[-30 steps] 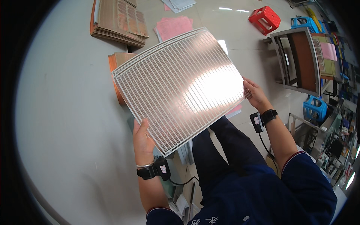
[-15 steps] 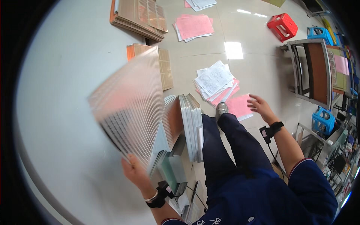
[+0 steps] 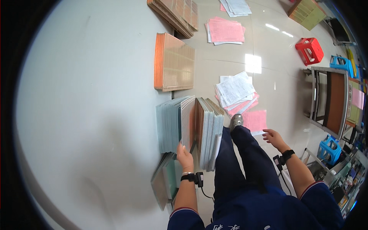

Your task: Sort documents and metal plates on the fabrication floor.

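Panel point(image 3: 187, 120) in left hand point(image 3: 185, 158), between stacks point(image 3: 167, 126)

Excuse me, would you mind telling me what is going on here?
A person in a dark blue top has their left hand at the near edge of a copper-coloured panel, which stands next to a row of bluish panels; how firmly the hand grips it is hard to tell. The right hand is open and empty. Another row of panels stands beside the person's legs, and loose papers lie on the floor.
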A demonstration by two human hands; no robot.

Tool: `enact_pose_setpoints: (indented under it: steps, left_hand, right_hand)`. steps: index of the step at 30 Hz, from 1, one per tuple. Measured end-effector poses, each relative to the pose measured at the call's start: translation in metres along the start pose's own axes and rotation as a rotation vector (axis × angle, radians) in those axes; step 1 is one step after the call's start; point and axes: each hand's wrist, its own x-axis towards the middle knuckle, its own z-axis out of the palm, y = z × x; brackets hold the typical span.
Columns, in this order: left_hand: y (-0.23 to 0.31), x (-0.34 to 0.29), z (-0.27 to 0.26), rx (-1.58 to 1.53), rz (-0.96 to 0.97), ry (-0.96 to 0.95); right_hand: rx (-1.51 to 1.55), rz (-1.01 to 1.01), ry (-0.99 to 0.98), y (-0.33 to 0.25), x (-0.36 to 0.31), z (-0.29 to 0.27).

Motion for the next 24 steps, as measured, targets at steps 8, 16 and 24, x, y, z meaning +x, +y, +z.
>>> enact_pose_setpoints:
  steps: [8, 16, 24]
  left_hand:
    - [-0.073, 0.025, 0.032, 0.031, -0.107, -0.038]
    - [-0.007, 0.033, 0.010, 0.014, -0.126, 0.099]
    - [0.004, 0.035, 0.012, 0.284, -0.026, 0.005]
  right_hand:
    - [-0.106, -0.008, 0.046, -0.006, -0.011, -0.014]
    - [0.000, 0.004, 0.080, 0.000, -0.002, 0.001]
    - [0.116, -0.037, 0.031, 0.025, 0.004, 0.029]
